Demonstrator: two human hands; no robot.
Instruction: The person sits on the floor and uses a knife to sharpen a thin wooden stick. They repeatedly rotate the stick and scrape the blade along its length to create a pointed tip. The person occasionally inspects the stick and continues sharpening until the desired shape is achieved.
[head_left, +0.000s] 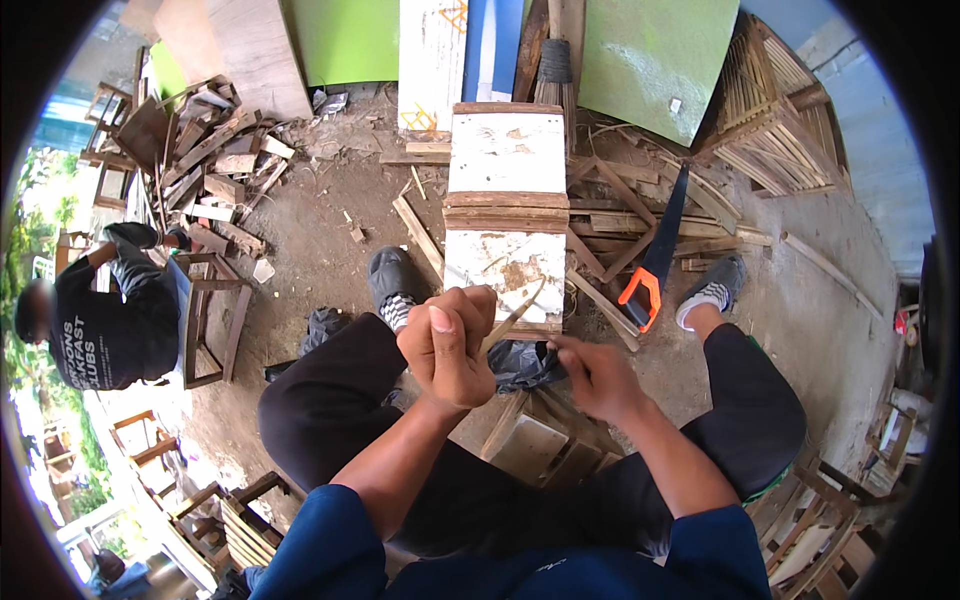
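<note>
Person is sitting low, knees spread, blue sleeves coming in from the lower edge. Left hand [447,345] is curling into a fist, thumb up, clamping the lower end of a thin wooden stick [514,316]; the stick is angling up and to the right out of the fist. Right hand [597,377] is hovering just right of the stick, motion-blurred, fingers [566,347] partly bent and pointing toward it. Can't tell if it's touching or holding anything.

Under the hands: a dark crumpled cloth [522,364] is lying between the knees, and below it a stack of pale wood boards [535,447] is sitting between the legs.

Just past the hands, a white paint-worn plank block [506,215] with a brown band across the middle is lying lengthwise ahead on the dirt floor [320,240]. Grey shoes are flanking it: left shoe [396,285] right beside its near corner, right shoe [712,290] well apart to the right.

Between block and right shoe, a hand saw [655,255] with an orange handle is resting on loose slats.

Further out: a scrap wood pile [215,165] is lying far left, slatted crates [775,115] are leaning far right, green panels [655,55] are standing at the back. Another person in a dark shirt [110,325] is crouching at left beside a small wooden frame [212,320].
</note>
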